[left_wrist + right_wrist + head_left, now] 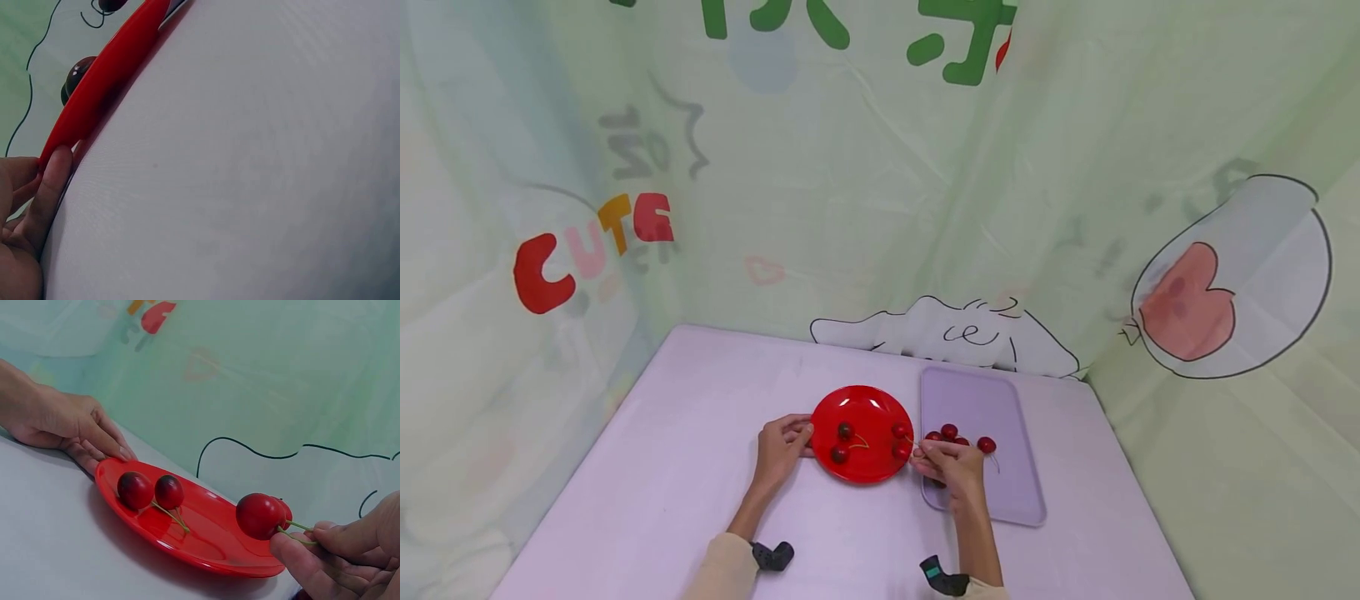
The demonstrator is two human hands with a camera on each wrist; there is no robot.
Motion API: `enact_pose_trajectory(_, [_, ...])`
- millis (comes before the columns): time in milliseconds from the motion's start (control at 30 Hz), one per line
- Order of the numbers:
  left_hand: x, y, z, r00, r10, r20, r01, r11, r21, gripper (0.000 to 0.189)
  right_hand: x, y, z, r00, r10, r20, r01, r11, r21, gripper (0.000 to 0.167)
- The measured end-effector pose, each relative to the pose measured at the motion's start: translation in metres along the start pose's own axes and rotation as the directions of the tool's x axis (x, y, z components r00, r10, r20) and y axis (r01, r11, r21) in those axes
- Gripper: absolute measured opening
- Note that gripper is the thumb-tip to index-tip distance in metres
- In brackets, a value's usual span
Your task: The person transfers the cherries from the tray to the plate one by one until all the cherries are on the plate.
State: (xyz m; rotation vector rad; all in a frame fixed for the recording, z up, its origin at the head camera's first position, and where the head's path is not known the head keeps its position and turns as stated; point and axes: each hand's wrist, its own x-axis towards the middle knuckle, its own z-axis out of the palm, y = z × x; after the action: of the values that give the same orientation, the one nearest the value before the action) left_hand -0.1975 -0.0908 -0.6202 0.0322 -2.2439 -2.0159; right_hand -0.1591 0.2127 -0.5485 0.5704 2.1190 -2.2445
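My left hand [781,450] pinches the left rim of a red plate [865,408], thumb on the rim and fingers beneath it. In the left wrist view the plate stands tilted, with its edge between thumb and finger [55,181]. Two dark-topped cherries [135,490] joined by green stems lie on the plate's left half. My right hand [957,467] pinches the green stems of a pair of bright red cherries [257,515]. This pair hangs over the plate's right side, one cherry partly hidden behind the other in the right wrist view.
A pale purple tray [1011,500] lies right of the plate, partly under my right hand. Several cherries [949,432] sit on it, some hidden by the hand; one cherry [987,445] lies further right. A printed curtain [865,208] hangs behind the white table [700,400].
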Motion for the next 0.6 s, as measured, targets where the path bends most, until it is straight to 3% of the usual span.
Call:
enact_pose_trajectory(267, [0.001, -0.002, 0.0, 1.0, 0.014, 0.003, -0.014, 1.0, -0.002, 0.026, -0.002, -0.001, 0.01, 1.0, 0.022, 0.016, -0.022, 1.0, -0.005, 0.034])
enact_pose_trajectory(600, [-0.002, 0.002, 0.0, 1.0, 0.007, -0.001, -0.007, 1.0, 0.014, 0.027, -0.001, 0.005, 0.025, 0.998, -0.004, 0.055, 0.003, 1.0, 0.008, 0.027])
